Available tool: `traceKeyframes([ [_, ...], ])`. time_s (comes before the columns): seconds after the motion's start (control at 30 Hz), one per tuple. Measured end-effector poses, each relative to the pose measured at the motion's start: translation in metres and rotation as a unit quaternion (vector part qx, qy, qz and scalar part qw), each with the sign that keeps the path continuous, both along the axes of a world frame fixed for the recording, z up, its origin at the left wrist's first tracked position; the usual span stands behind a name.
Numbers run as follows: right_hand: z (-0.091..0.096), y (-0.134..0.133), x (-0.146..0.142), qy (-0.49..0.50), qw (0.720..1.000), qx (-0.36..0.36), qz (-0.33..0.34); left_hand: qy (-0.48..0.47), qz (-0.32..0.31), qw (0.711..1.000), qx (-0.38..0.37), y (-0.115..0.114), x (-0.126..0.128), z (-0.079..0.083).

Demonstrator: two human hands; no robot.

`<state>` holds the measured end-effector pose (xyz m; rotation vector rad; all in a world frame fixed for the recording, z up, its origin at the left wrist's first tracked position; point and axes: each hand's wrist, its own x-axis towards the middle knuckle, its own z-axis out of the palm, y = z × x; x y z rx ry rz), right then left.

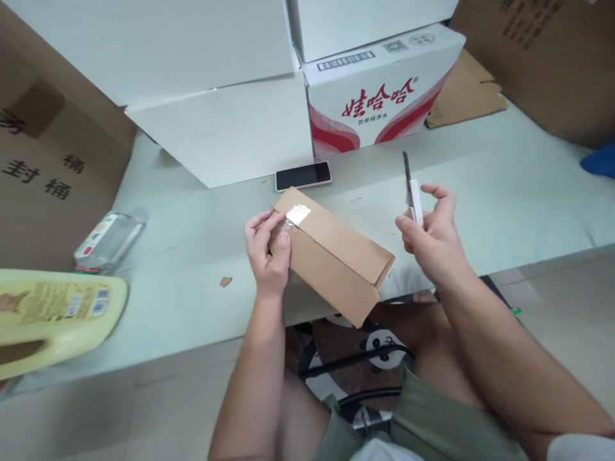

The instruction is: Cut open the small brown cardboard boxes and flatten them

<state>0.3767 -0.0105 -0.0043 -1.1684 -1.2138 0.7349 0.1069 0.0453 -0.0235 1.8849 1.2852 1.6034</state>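
A small brown cardboard box [343, 246] lies slanted at the table's front edge, its near right corner jutting past it. My left hand [270, 253] grips the far left end, thumb on top, beside a shiny strip of clear tape [298, 214]. A seam runs along the box's length, and the flap at its right end looks slightly parted. To the right of the box, my right hand [435, 237] is closed around a white utility knife [414, 202]. The knife's blade is out and points away from me, apart from the box.
Behind the box lies a phone [303, 176], in front of white cartons [230, 128] and a red-and-white carton [379, 102]. A yellow jug [62, 314] and a clear plastic bottle [108, 240] are at the left. Large brown cartons [57, 147] flank the table [192, 269].
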Motion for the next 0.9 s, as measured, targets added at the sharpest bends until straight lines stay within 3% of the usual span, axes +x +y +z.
traceKeyframes([
  [0.1,0.02,-0.006,-0.012,-0.021,1.0,0.016,-0.005,-0.011,0.002,1.0,-0.008,-0.007,0.013,0.0],
  [0.27,0.067,-0.022,-0.033,0.063,0.996,0.066,0.004,-0.016,-0.006,1.0,-0.013,-0.018,0.03,-0.001],
  [0.37,0.08,-0.023,-0.031,0.069,0.992,0.028,0.102,-0.012,-0.014,1.0,-0.007,-0.02,0.034,0.001],
  [0.47,0.078,-0.018,-0.03,0.062,0.986,0.003,0.154,-0.011,-0.028,1.0,-0.003,-0.02,0.035,0.001],
  [0.6,0.069,-0.012,-0.04,0.063,0.993,-0.019,0.099,-0.017,-0.039,0.999,0.006,-0.02,0.035,-0.001],
  [0.67,0.065,-0.012,-0.047,0.043,0.993,-0.028,0.105,-0.018,-0.044,0.999,0.009,-0.02,0.035,-0.002],
  [0.77,0.061,-0.013,-0.052,-0.048,0.99,-0.027,0.128,-0.022,-0.051,0.998,0.003,-0.02,0.035,-0.002],
  [0.9,0.06,-0.01,-0.051,-0.21,0.971,-0.023,0.11,-0.036,-0.065,0.997,-0.011,-0.019,0.038,-0.002],
])
